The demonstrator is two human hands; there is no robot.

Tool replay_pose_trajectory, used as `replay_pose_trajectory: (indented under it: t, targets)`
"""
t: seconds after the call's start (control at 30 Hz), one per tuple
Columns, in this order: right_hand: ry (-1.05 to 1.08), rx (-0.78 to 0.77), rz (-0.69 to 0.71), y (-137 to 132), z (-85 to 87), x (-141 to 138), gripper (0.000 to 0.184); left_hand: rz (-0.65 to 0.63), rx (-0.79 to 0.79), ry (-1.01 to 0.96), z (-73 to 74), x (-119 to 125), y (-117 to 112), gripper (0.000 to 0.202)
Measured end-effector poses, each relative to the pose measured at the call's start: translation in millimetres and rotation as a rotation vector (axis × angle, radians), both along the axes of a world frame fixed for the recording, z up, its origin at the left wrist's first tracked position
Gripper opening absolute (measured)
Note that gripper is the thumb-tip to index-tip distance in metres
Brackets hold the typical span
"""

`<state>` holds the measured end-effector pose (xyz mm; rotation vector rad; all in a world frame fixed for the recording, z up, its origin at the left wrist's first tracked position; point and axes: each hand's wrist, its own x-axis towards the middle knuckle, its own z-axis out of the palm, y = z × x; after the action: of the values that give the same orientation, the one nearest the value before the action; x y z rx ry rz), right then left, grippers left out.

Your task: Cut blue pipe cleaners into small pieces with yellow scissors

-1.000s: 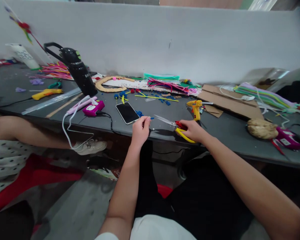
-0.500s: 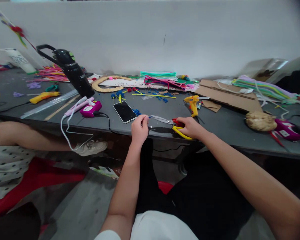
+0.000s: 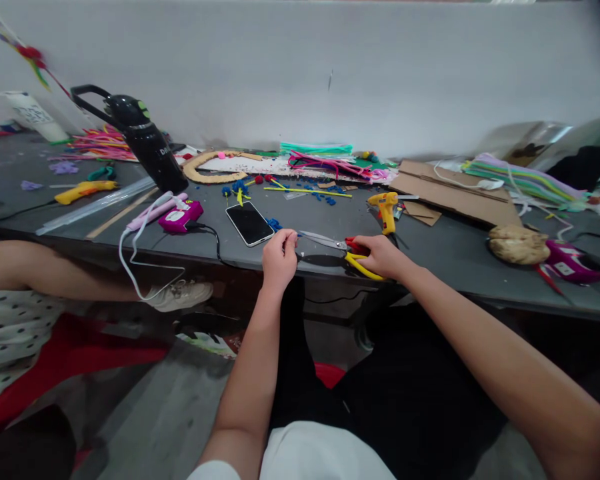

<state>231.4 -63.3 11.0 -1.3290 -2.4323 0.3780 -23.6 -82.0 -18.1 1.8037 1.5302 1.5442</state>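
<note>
My left hand (image 3: 279, 257) is closed in a pinch at the front edge of the dark table (image 3: 450, 250), holding a small blue piece that barely shows at its fingertips. My right hand (image 3: 380, 257) grips the red and yellow handles of a pair of scissors (image 3: 337, 247). The metal blades point left toward my left fingertips, and their tips almost reach them. A black phone (image 3: 250, 223) lies flat just left of my left hand. Small blue bits (image 3: 276, 225) are scattered beside it.
A yellow glue gun (image 3: 386, 208) stands behind my right hand. Cardboard sheets (image 3: 450, 193), pipe cleaners (image 3: 330, 163), a black bottle (image 3: 147, 143), a magenta charger (image 3: 181, 217) with cables and a tan lump (image 3: 517, 245) crowd the table. Another person's arm (image 3: 45, 273) rests at the left.
The scissors moved left toward my left hand, so the blade tips now nearly meet its pinched fingers. The view shifted slightly.
</note>
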Motion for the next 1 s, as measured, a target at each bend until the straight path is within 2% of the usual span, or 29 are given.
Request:
replay_pose_trajectory:
  t: [0.73,0.9,1.0]
  targets:
    - [0.025,0.037,0.010,5.0,-8.5,3.7,0.011,0.011,0.004,-0.007,-3.8,2.4,2.2,0.026]
    - [0.045,0.030,-0.003,4.7,-9.3,3.3,0.013,0.016,-0.015,-0.026,-3.6,2.3,1.7,0.027]
    - [0.098,0.030,-0.025,1.4,-6.4,2.9,0.022,0.023,-0.015,-0.033,-2.9,2.1,1.3,0.028]
